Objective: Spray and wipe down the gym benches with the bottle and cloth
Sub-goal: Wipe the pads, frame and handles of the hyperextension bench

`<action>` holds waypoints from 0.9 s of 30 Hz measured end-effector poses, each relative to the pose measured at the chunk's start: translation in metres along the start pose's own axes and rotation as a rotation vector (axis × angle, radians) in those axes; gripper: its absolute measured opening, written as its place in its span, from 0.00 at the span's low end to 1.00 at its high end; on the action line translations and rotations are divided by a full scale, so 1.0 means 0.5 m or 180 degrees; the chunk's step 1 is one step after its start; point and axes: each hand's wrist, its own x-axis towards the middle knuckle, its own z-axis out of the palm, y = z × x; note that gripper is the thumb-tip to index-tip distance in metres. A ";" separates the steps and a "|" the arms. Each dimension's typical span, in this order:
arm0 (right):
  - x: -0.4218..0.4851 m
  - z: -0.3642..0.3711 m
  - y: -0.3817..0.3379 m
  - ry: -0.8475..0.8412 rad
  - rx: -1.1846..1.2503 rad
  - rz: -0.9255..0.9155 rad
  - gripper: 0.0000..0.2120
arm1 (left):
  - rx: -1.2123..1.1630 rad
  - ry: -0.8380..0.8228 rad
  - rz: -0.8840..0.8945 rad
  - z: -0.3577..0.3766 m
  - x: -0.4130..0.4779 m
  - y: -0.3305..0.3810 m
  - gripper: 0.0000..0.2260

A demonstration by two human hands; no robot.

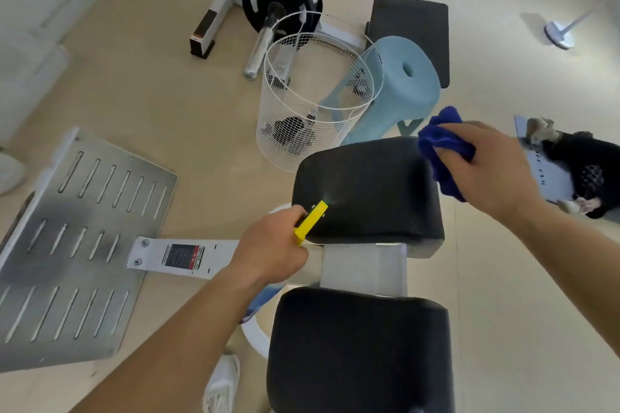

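Observation:
A gym bench with two black pads stands in front of me: the far pad point(369, 184) and the near pad point(359, 352), joined by a white frame point(362, 266). My left hand point(271, 250) grips a spray bottle with a yellow nozzle point(312, 220), aimed at the far pad's left side; a faint mist shows at the nozzle tip. The bottle's body is mostly hidden under my hand. My right hand point(486, 164) holds a bunched blue cloth point(443, 147) at the far pad's right edge.
A white wire basket point(315, 100) stands beyond the bench, beside a light blue plastic stool point(402, 84). A slotted metal footplate point(80, 245) lies to the left. A weight plate on a bar point(278, 0) and another black pad point(409, 30) are further back. A seated person's legs point(577, 164) are at right.

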 end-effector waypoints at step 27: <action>-0.076 0.249 -0.107 -0.2480 -0.1849 -0.2313 0.18 | -0.0475 0.0512 -0.0178 -0.053 -0.003 -0.050 0.17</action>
